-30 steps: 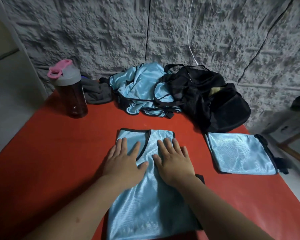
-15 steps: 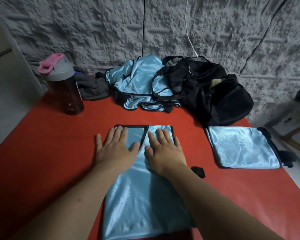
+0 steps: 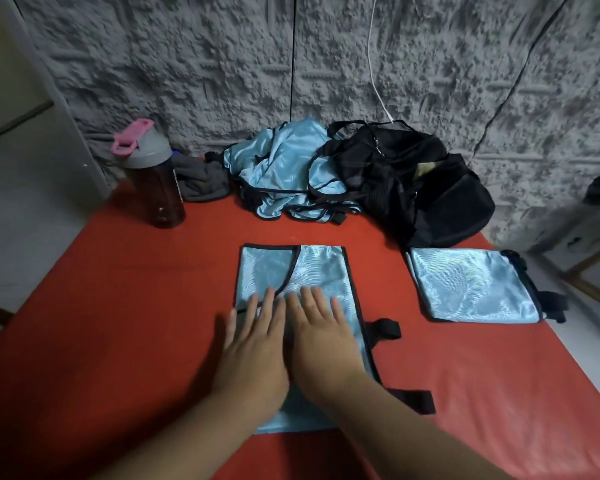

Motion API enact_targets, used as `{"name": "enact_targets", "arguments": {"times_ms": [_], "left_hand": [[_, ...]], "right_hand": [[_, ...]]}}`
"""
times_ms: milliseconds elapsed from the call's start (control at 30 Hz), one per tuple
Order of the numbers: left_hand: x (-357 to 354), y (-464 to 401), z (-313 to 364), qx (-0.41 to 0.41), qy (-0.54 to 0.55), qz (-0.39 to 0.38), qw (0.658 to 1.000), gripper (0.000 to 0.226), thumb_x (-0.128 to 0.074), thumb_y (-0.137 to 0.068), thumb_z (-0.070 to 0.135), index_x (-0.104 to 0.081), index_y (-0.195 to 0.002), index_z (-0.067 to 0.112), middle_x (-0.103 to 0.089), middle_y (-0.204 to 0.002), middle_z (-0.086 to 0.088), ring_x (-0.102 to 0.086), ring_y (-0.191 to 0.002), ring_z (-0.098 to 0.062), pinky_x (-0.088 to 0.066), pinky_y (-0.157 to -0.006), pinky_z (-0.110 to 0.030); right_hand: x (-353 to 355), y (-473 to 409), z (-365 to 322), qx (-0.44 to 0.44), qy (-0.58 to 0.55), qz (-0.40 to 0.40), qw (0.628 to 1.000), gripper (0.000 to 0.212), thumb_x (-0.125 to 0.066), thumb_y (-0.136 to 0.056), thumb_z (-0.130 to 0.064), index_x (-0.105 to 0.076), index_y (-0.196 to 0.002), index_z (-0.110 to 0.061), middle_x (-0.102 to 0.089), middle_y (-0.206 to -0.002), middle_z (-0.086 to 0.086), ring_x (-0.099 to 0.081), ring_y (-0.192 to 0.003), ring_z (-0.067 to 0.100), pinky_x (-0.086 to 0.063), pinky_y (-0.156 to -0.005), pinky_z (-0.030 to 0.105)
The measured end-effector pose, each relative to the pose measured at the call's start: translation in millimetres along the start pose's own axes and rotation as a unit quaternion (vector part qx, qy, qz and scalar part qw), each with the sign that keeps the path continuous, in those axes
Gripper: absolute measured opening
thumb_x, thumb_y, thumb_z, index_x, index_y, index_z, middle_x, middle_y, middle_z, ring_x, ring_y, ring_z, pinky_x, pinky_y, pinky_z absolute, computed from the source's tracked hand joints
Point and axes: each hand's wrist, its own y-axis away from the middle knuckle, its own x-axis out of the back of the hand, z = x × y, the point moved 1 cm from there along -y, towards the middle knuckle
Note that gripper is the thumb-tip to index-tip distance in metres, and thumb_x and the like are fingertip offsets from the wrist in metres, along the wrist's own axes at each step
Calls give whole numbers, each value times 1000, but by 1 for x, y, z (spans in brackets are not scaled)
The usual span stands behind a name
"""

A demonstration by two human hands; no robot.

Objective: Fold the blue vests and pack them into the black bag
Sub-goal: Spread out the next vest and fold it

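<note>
Red table, grey textured wall behind. Both my hands have slid back toward me along the vest: left hand and right hand lie flat on its middle, fingers straight and slightly apart, gripping nothing. Far half of the vest now shows, smooth; straps stick out right. Smoothing looks done, fold comes next. Folded vest sits right, unfolded pile beside the bag.

On the desk before me lies a vest under both hands; a folded vest sits right, the bag behind it, a vest pile and bottle farther left.
</note>
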Motion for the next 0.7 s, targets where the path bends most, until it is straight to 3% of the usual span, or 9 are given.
{"name": "enact_targets", "arguments": {"times_ms": [67,167,400,567,700], "left_hand": [[-13,9,-4,31,-11,-23,999,65,-29,-91,34,-50,-148,12,-40,-159,-5,-38,-147,-24,-26,-116,-54],[-17,12,-6,51,-26,-19,998,66,-22,-97,46,-38,-155,19,-29,-164,0,-23,-153,-19,-23,-121,-52],[-13,12,-4,83,-23,-32,996,71,-10,-95,53,-13,-161,29,-1,-169,3,4,-156,-20,-2,-124,-54],[-10,18,-13,52,-29,-38,998,74,-13,-95,63,-1,-160,29,9,-168,4,15,-154,-19,4,-122,-58],[-2,25,-37,34,-54,-56,996,77,-4,-92,67,10,-160,32,18,-167,11,19,-154,-17,7,-123,-55]], "right_hand": [[-10,18,8,-14,-15,-10,1000,71,-21,-95,-42,-35,-156,-10,-34,-162,12,-22,-154,27,-11,-125,45],[-12,34,27,-26,-16,-32,999,73,-10,-102,-57,-6,-163,-18,2,-169,2,13,-155,17,15,-122,40],[-1,60,68,-95,-14,-30,995,79,-5,-96,-74,13,-161,-31,14,-170,-2,23,-153,14,9,-125,46],[-1,63,68,-87,-20,-21,996,80,-5,-96,-73,9,-162,-29,7,-171,-1,17,-155,14,6,-125,50],[-3,62,70,-88,-21,-15,996,81,-5,-96,-73,8,-162,-27,6,-171,0,16,-155,15,5,-125,50]]}}
